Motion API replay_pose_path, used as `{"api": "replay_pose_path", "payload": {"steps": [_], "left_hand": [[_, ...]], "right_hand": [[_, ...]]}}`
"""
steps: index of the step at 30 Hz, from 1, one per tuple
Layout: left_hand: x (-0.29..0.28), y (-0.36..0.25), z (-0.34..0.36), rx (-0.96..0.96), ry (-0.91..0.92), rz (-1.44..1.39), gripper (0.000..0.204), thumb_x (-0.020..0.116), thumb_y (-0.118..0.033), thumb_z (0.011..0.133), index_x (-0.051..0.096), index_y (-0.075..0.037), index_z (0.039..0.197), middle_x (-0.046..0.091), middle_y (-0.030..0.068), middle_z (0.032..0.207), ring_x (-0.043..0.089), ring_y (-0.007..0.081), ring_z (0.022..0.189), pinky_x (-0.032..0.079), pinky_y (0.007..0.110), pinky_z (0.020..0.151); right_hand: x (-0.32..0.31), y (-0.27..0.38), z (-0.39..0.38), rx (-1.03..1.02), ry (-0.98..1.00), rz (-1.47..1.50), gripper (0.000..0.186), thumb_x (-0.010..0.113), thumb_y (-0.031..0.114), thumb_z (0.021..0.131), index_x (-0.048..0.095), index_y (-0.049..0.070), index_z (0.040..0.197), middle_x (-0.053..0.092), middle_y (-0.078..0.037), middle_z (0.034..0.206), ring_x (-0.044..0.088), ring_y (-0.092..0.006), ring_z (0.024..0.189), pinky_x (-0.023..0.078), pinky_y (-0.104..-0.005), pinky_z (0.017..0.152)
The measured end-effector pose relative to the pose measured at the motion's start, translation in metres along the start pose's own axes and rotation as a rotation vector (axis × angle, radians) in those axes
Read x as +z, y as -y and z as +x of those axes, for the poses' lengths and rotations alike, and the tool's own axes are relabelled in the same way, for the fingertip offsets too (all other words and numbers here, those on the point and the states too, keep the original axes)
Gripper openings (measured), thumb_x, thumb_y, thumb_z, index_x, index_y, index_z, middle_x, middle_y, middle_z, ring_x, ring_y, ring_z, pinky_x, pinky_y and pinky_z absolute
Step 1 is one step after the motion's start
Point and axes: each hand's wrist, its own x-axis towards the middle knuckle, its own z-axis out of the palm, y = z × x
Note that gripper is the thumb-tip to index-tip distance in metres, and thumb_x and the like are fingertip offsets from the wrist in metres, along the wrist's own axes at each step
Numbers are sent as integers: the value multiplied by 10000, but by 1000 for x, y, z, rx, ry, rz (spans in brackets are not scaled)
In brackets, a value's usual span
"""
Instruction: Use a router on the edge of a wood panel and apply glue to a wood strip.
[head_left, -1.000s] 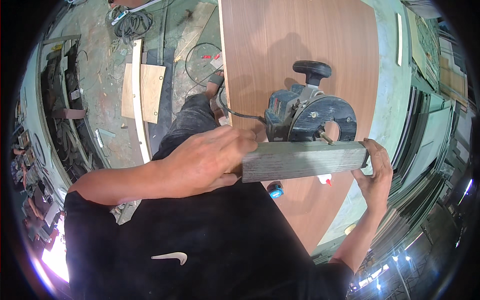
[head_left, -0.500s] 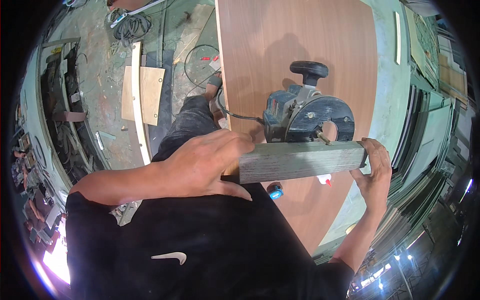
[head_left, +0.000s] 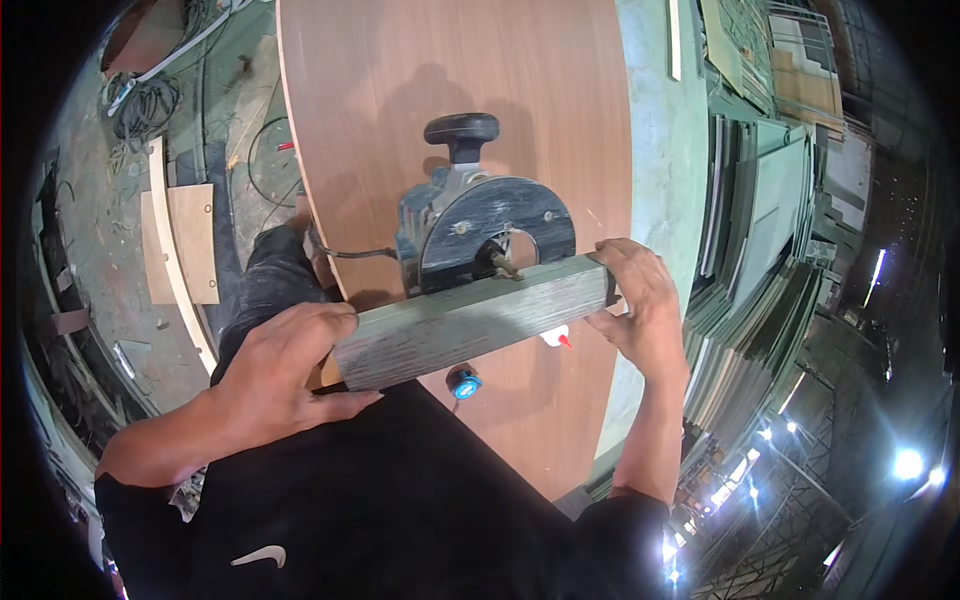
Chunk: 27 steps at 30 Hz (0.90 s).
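A long rectangular wooden block [head_left: 475, 335], grey and rough on its faces, lies level across both my hands. At its left end my left hand [head_left: 270, 365] is closed round it, thumb below and fingers above. My right hand [head_left: 642, 305] grips the opposite end between thumb and fingers. Just beyond the block, a router [head_left: 497, 215] lies on its side on the wood-grain panel [head_left: 540, 70], its dark round base facing me and its knob handle upward. The router bit [head_left: 505, 264] sticks out from the base opening close above the block's upper edge; contact cannot be made out.
Nearer me on the panel are a blue-and-black tape measure [head_left: 464, 384] and a white bottle with a red tip [head_left: 557, 337]. The router's cord [head_left: 360, 253] runs off the left edge. Boards [head_left: 755, 215] stand stacked at right; a coiled hose [head_left: 148, 108] lies on the floor.
The view has shifted, so everything sits farther left. In the picture the block now slants, its right end farther from me. Both hands keep their hold.
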Motion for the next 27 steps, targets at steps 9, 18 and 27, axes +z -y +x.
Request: {"api": "replay_pose_path", "payload": {"steps": [9,18,27], "left_hand": [[1,4,-2,13,7,-6,687,967,-179,663,547,29,1166,667,241,1146,693,391,994,581,448,859],[1,5,-2,7,7,-26,688,966,-169,663,548,31,1173,666,246,1147,694,401,988,583,449,862],[1,6,-1,21,6,-3,686,972,-190,658,553,17,1161,669,231,1127,698,391,968,584,445,836]], "right_hand": [[2,1,-1,25,3,5,694,873,18,539,649,82,1193,671,-98,1230,636,-319,1153,504,-436,956],[1,0,-5,20,-25,29,660,880,29,579,650,72,1196,680,-105,1236,661,-319,1106,524,-431,939],[5,-3,-6,23,-23,62,653,876,23,609,648,73,1219,679,-120,1247,670,-325,1086,553,-426,925]]}}
